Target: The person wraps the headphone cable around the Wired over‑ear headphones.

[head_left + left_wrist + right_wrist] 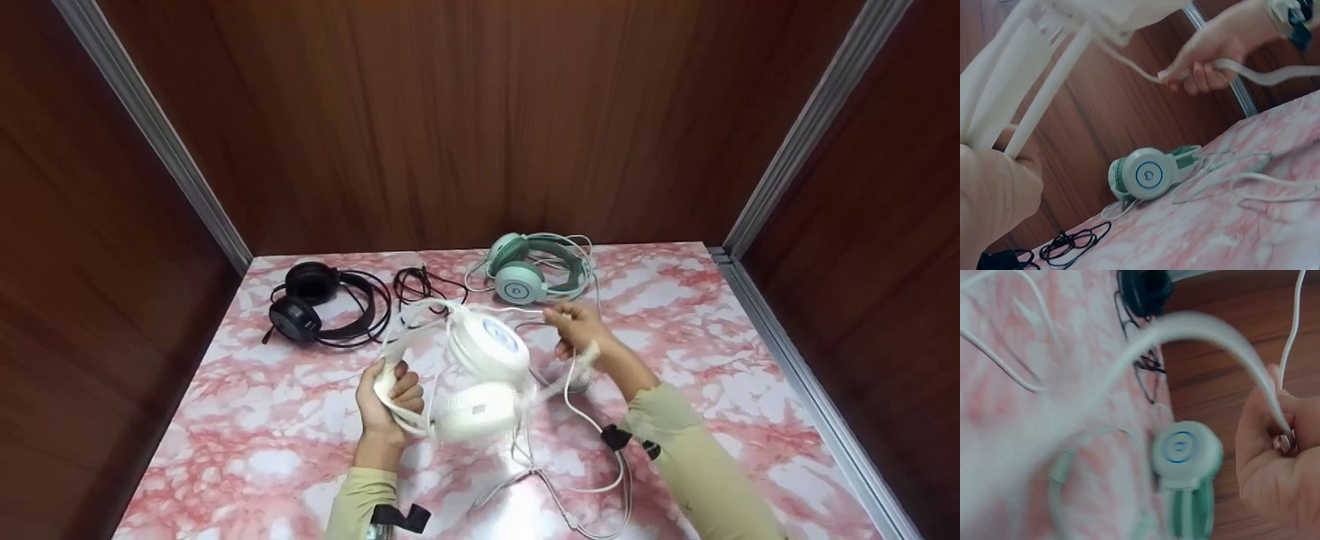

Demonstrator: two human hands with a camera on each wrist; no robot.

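Observation:
White headphones (491, 352) hang above the table, their earcups to the right of my left hand (386, 397). That hand grips the headband (1044, 84), with the fingers curled round it. My right hand (585, 334) pinches the white cable (1224, 334) between thumb and fingers, level with the upper earcup. One stretch of cable runs from the headphones to the right hand, and the rest drops from it in loops onto the table. Motion blurs part of the cable in the right wrist view.
Black headphones (296, 319) with a bundled black cable (424, 285) lie at the back left of the pink marbled table (247, 457). Green-and-white headphones (521, 281) with a coiled cable lie at the back centre. Brown wooden panels (465, 127) enclose the back and sides.

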